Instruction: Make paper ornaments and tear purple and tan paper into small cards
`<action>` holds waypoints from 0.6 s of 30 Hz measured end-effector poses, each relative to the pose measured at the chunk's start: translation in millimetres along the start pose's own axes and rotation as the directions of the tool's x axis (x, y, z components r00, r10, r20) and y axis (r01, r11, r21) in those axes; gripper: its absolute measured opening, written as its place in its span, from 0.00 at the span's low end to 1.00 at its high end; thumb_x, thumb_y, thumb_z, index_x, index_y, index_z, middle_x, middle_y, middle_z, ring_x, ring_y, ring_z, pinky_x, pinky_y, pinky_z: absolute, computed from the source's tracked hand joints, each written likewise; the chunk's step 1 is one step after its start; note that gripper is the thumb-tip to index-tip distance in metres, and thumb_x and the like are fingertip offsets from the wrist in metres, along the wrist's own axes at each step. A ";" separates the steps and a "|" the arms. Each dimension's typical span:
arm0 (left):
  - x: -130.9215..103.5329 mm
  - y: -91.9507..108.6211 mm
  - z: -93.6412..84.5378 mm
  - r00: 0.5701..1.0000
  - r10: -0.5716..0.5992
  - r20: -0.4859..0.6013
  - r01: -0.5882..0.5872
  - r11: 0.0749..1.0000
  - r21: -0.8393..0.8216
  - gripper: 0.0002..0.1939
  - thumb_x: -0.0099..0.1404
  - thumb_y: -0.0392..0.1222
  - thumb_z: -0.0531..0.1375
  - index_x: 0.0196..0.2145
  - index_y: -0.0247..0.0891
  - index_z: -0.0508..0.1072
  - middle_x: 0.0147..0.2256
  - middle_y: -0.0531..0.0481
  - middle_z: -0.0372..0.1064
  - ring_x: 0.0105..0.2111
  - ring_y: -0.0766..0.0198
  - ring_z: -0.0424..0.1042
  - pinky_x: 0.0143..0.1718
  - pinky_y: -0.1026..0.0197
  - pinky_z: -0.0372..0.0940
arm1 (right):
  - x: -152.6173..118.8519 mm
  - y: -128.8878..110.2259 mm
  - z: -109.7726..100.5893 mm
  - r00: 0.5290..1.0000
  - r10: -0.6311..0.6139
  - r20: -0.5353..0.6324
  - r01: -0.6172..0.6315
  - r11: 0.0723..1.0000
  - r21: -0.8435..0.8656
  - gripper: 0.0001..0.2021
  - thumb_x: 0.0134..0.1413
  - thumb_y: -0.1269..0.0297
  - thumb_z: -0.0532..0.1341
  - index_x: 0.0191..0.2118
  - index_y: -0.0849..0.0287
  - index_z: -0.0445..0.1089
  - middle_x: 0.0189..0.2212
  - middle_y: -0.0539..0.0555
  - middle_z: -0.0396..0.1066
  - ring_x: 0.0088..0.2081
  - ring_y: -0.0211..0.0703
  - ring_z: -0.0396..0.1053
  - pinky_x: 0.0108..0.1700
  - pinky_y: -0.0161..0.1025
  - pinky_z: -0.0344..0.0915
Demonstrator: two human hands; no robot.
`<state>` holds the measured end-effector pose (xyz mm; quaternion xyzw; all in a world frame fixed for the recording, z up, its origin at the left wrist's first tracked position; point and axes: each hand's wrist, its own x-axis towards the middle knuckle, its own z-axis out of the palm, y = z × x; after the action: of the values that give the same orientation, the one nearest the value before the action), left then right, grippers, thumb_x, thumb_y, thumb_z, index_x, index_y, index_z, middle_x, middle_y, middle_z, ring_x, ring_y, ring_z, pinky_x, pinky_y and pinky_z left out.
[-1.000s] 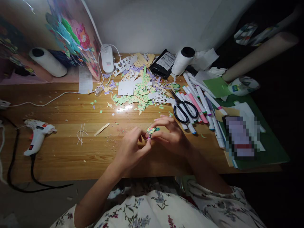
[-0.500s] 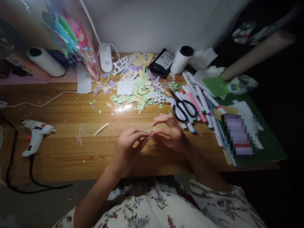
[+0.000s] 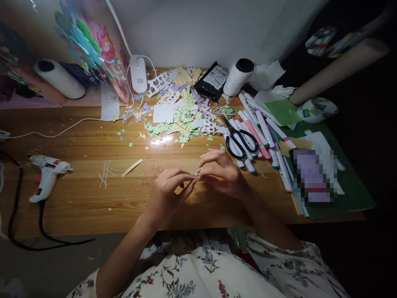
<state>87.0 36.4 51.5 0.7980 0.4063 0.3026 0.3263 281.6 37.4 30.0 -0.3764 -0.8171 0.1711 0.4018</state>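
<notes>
Both my hands meet over the front middle of the wooden desk (image 3: 124, 207), fingertips close together. Between them is a small light-coloured piece with green bits (image 3: 196, 173), mostly covered by the fingers; its kind is too small to tell. My left hand (image 3: 167, 192) pinches it between thumb and forefinger. With its thumb and fingers curled around the other side, my right hand (image 3: 225, 174) pinches the same piece. A pale paper strip (image 3: 132, 167) and some thin white strings (image 3: 106, 174) lie to the left of my hands.
A heap of paper scraps (image 3: 182, 120) lies toward the wall. Black-handled scissors (image 3: 238, 138) rest on several markers (image 3: 257, 128). On the far left is a glue gun (image 3: 48, 176) with its black cord. A phone (image 3: 313, 176) sits on a green board (image 3: 356, 194) at right.
The small piece has turned slightly between my fingertips. Both hands stay in nearly the same place, and the things on the desk have not moved.
</notes>
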 end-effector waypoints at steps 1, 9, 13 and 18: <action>0.2 -0.1 0.5 1.000 0.014 -0.004 -0.014 1.000 0.010 0.04 0.60 0.35 0.58 0.32 0.39 0.73 0.30 0.50 0.72 0.28 0.67 0.68 0.32 0.62 0.62 | -0.1 0.3 -0.3 1.000 -0.006 0.009 0.006 1.000 -0.005 0.03 0.53 0.68 0.61 0.35 0.53 0.69 0.38 0.53 0.70 0.45 0.46 0.64 0.51 0.50 0.61; -1.7 -0.6 8.9 0.999 0.028 -0.031 -0.022 0.986 0.165 0.04 0.58 0.35 0.58 0.27 0.38 0.71 0.25 0.52 0.69 0.23 0.69 0.64 0.28 0.63 0.58 | -1.1 -1.4 0.3 0.996 -0.029 0.083 0.035 0.997 -0.072 0.04 0.53 0.70 0.60 0.33 0.54 0.70 0.36 0.52 0.69 0.48 0.45 0.63 0.56 0.52 0.55; -2.2 -0.9 6.8 0.996 -0.027 -0.084 0.047 0.969 0.241 0.06 0.58 0.37 0.57 0.25 0.37 0.70 0.23 0.53 0.66 0.21 0.69 0.61 0.25 0.65 0.57 | -1.2 -5.0 0.8 0.993 -0.034 0.114 0.043 0.996 -0.080 0.04 0.53 0.70 0.59 0.33 0.53 0.70 0.36 0.52 0.69 0.49 0.46 0.62 0.57 0.55 0.53; -3.8 -0.9 1.2 0.999 0.032 -0.023 -0.024 0.954 0.299 0.04 0.60 0.37 0.57 0.29 0.39 0.71 0.27 0.52 0.71 0.22 0.70 0.64 0.26 0.65 0.57 | -0.9 -4.9 -3.4 0.998 0.026 0.064 -0.021 0.997 -0.072 0.03 0.52 0.69 0.61 0.33 0.53 0.69 0.37 0.52 0.69 0.48 0.46 0.63 0.56 0.55 0.54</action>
<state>85.7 33.2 49.2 0.8396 0.4404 0.2533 0.1922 282.3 33.4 34.4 -0.3943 -0.8308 0.1585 0.3594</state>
